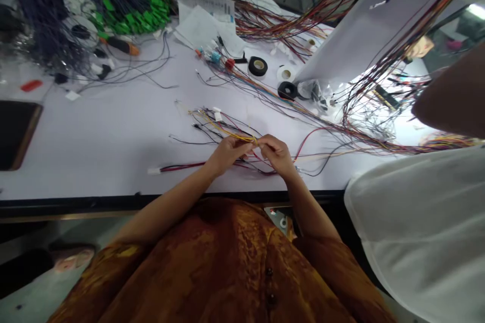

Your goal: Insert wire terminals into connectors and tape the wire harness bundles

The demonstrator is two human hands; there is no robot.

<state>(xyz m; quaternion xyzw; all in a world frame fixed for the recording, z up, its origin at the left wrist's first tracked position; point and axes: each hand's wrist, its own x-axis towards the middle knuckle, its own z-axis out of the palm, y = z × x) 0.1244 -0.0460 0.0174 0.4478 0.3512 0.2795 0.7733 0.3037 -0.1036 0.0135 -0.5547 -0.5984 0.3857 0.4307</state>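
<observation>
Yellow wires (239, 136) run between my two hands above the white table (94, 151). My left hand (229, 154) pinches them from the left, and my right hand (277, 154) closes on their right end, fingertips almost touching the left ones. Around and below the hands lies a loose wire harness of black and red wires (185, 165), ending at the left in a white connector (154, 171). A white tag (217, 114) sits among black wires beyond my left hand. The fingers hide where the yellow wires meet the others.
Rolls of black tape (257, 66) and a long wire bundle (273, 92) lie beyond my hands. Green connectors (151, 10) on dark cables fill the back left, near a screwdriver (123, 46). Papers (206, 15) lie at the back. A person in white (424, 212) is close on the right.
</observation>
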